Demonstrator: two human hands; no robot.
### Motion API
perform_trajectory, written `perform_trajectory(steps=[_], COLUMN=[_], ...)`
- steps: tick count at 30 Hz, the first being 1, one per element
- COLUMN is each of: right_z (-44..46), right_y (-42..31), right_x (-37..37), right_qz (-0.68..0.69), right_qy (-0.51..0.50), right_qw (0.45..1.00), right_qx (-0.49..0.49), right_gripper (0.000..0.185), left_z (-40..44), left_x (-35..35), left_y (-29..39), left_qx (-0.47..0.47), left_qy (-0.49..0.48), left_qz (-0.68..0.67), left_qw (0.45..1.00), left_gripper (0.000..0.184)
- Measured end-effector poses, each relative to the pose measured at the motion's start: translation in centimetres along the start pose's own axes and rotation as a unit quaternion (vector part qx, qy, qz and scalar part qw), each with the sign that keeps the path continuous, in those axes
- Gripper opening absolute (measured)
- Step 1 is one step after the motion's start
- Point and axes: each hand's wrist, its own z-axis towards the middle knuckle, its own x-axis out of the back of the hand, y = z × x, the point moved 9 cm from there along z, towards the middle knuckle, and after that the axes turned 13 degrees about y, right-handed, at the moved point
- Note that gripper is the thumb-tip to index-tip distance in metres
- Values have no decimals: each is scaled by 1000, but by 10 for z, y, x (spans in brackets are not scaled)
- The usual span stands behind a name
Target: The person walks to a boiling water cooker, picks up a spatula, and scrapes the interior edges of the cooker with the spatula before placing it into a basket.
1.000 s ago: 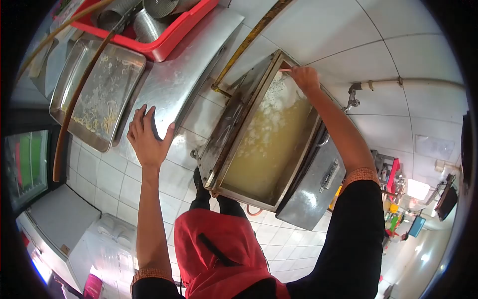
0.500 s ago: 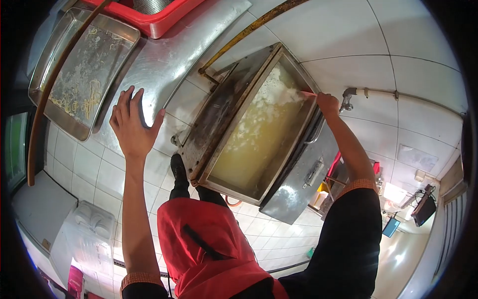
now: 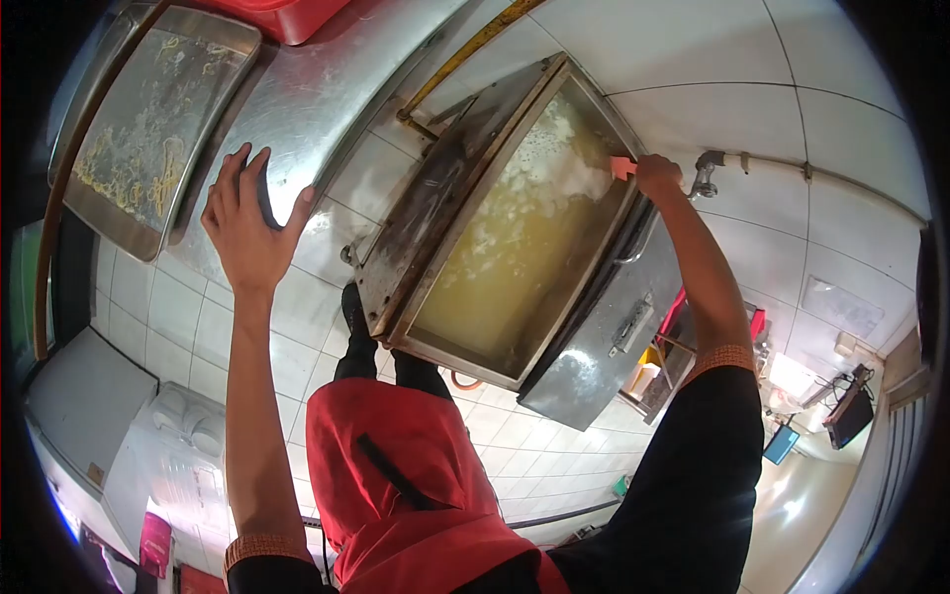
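Observation:
My right hand (image 3: 658, 176) is closed around a small flat pink scraper (image 3: 622, 167) at the right rim of a deep metal tank (image 3: 450, 358). Cloudy yellowish liquid with white foam (image 3: 554, 148) fills the tank, the foam thickest toward its far end. My left hand (image 3: 252, 223) is held out over the edge of the steel counter (image 3: 297, 99), fingers spread, with nothing in it. Left of that hand lies a shallow metal tray (image 3: 148, 119) with yellow noodle-like scraps on it.
A red crate (image 3: 297, 20) stands at the counter's far end. A rusty yellow pipe (image 3: 465, 59) runs behind the tank. The wall tap (image 3: 704, 176) is just beyond my right hand. A metal cabinet (image 3: 589, 371) adjoins the tank's right side. Clear plastic-wrapped containers (image 3: 178, 436) sit lower left.
My right hand has moved from the tank's far end to its right rim with the pink scraper, now more visible. The foam has shifted rightward. My left hand stays spread while the view has shifted.

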Motion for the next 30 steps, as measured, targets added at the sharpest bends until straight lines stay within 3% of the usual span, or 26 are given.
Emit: perform_trajectory(steps=[12, 16, 24, 26, 30], right_z=[12, -9, -115, -156, -217], right_y=[-10, -31, -107, -130, -166], right_x=[-11, -13, -39, -12, 18], right_qz=[-13, 8, 1, 48, 17], right_qy=[-55, -26, -107, -99, -158], right_qw=[998, 998, 975, 979, 977], right_qx=[-18, 55, 193, 172, 141], right_gripper=[29, 26, 31, 24, 21], left_z=[-1, -3, -3, -4, -3], left_x=[1, 0, 7, 7, 10], left_y=[-3, -8, -2, -6, -4], left_qx=[-15, -14, -26, -17, -19], left_qy=[24, 38, 82, 73, 58], left_qz=[6, -3, -35, -37, -12], left_qw=[1000, 999, 996, 996, 998], left_gripper=[60, 60, 55, 56, 57])
